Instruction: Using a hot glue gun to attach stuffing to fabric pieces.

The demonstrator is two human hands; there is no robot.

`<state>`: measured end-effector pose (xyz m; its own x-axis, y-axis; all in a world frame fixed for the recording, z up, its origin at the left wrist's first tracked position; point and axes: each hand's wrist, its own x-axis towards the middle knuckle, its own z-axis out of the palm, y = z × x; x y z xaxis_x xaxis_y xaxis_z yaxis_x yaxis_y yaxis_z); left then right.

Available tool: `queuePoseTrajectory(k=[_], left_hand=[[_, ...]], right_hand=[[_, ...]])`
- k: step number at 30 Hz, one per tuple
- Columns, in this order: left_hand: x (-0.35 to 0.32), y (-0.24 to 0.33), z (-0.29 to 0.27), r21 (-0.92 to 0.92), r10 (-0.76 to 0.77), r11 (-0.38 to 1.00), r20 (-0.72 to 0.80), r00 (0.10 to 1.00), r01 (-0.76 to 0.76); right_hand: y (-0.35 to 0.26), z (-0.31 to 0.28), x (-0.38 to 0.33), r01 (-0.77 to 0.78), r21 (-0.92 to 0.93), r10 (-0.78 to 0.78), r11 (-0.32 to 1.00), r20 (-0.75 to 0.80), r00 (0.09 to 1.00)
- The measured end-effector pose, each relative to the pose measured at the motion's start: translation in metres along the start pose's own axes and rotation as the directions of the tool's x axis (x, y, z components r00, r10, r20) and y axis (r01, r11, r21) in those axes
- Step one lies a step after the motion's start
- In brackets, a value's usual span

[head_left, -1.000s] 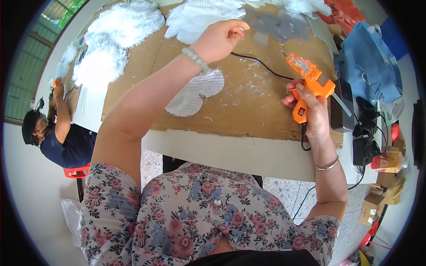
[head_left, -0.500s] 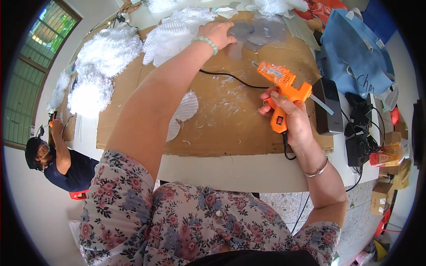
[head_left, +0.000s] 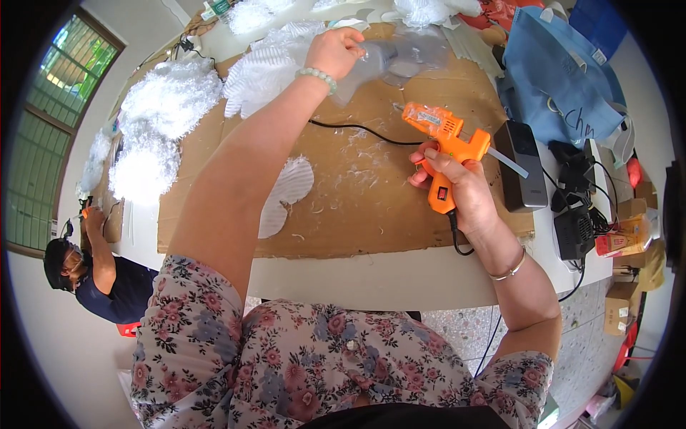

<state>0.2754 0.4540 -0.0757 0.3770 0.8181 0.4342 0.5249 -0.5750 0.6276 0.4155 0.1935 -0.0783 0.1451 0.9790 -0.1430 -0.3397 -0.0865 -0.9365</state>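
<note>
- Brown corrugated cardboard sheet point(head_left: 371, 207) covers most of the white table point(head_left: 357, 275), flecked with feather bits and glue strands.
- Blue fabric bag point(head_left: 557, 79) lies at the table's far right corner, beside the cardboard.
- Piles of loose white feathers point(head_left: 161, 107) heaped on the left side of the cardboard; a finished white feathered wing-shaped piece point(head_left: 268, 64) lies further back.
- Grey translucent wing-shaped cut-out point(head_left: 400, 53), thin, flat, lobed edges, bare of feathers, is at the far edge of the cardboard; left hand point(head_left: 334, 51) pinches its near-left edge, fingers closed on it, lifting that side slightly.
- Small white feathered oval piece point(head_left: 286, 193) lies flat on the cardboard near the middle, under the left forearm, untouched.
- Orange pistol-shaped hot glue gun point(head_left: 446, 146), clear glue stick poking out the back, nozzle pointing up-left toward the cut-out, held above the cardboard's right part; right hand point(head_left: 464, 196) clenched round its handle. Black cord point(head_left: 354, 129) trails across the cardboard.
- Black rectangular box point(head_left: 525, 164) sits just right of the gun.
- Another person point(head_left: 93, 275) in a dark shirt sits at far left, well apart.
</note>
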Motion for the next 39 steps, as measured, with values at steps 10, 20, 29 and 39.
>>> queuePoseTrajectory(k=[10, 20, 29, 39], left_hand=[[-0.02, 0.04, -0.027, -0.177, 0.002, 0.984, -0.018, 1.0, -0.006], [-0.02, 0.063, -0.02, -0.562, -0.208, 0.81, -0.009, 0.978, 0.167], [-0.009, 0.035, -0.019, -0.527, -0.309, 0.835, -0.206, 0.929, 0.16], [-0.049, 0.047, -0.081, -0.602, -0.257, 0.783, -0.083, 0.963, 0.157]], right_hand=[[-0.011, 0.006, -0.025, 0.011, 0.014, -0.01, 1.0, -0.013, 1.0], [-0.015, 0.004, -0.03, 0.014, 0.013, -0.014, 1.0, -0.021, 1.0], [-0.014, 0.005, -0.027, 0.0, 0.012, 0.0, 1.0, 0.009, 1.0], [-0.005, 0.031, -0.047, 0.033, -0.021, -0.033, 0.999, -0.004, 0.999]])
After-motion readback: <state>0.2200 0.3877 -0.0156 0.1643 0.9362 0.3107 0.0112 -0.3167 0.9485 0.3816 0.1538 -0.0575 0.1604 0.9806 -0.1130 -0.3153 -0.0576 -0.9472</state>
